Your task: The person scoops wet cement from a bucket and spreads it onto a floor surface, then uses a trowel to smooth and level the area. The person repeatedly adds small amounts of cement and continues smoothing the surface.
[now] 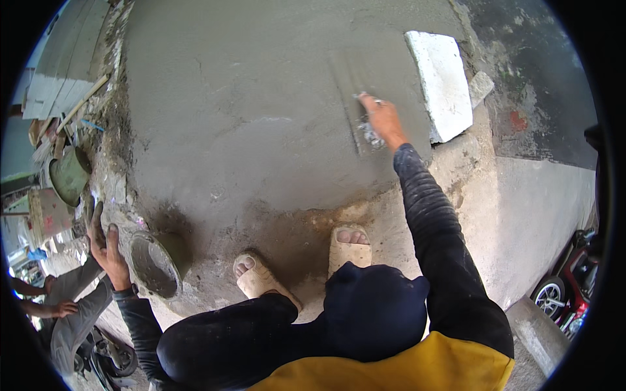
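Wet grey cement (248, 85) is spread over the ground in front of my feet, smooth across most of it with some rough streaks. My right hand (383, 120) grips a finishing trowel whose flat blade (357, 130) lies on the cement; motion blurs its far end, and the hand covers its handle. At the left, my left hand (109, 253) is held up with its fingers apart and nothing in it. Close beside that hand is a bucket (175, 254) with grey residue inside.
A white slab (445, 85) borders the cement on the right, with a stone piece (481, 88) behind it. Another bucket (70, 177) lies tipped at the left near boards (65, 58). A seated person in grey trousers (78, 313) is at lower left; a red motorcycle (577, 287) stands at right.
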### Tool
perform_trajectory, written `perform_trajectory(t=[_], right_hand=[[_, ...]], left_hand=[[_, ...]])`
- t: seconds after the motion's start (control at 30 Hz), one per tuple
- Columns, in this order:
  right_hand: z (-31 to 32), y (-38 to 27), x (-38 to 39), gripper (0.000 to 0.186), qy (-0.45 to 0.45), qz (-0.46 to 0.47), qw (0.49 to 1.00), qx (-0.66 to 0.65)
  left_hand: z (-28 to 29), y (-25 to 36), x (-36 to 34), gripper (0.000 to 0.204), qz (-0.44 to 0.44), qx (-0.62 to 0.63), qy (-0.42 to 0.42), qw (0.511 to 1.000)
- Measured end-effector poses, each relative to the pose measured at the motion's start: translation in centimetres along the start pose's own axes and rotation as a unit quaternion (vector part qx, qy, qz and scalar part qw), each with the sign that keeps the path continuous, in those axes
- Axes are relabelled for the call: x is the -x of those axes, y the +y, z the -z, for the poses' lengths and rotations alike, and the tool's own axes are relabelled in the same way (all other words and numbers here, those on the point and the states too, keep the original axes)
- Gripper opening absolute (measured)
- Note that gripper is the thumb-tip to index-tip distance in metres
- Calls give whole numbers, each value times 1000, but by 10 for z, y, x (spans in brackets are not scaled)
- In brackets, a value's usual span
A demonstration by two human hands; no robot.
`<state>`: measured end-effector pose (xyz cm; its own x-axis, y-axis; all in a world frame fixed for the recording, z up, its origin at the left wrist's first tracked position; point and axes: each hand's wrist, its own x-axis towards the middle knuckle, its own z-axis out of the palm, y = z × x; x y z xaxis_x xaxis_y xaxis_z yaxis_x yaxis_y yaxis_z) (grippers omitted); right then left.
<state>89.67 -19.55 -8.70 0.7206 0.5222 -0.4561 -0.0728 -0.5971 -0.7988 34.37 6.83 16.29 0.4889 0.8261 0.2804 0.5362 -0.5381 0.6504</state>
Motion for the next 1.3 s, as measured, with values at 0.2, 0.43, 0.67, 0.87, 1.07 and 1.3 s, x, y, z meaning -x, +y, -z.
perform_trajectory(t=[0.2,0.43,0.67,0.87,1.07,1.3], right_hand=[[-120,-28,88,57,-280,122,901,309],[-32,16,85,63,-135,195,856,460],[-15,-29,-11,67,12,70,980,188],[-106,-71,25,61,-167,143,915,339],[-11,-70,-43,63,72,65,932,348],[50,-67,-142,76,266,80,942,186]], left_hand=[[-2,9,-8,55,5,50,16,999],[33,-15,26,49,24,-34,59,997],[34,-41,61,48,102,36,75,991],[32,-48,51,47,79,42,79,993],[44,-64,56,48,81,-25,77,993],[53,-85,80,48,138,-84,122,979]])
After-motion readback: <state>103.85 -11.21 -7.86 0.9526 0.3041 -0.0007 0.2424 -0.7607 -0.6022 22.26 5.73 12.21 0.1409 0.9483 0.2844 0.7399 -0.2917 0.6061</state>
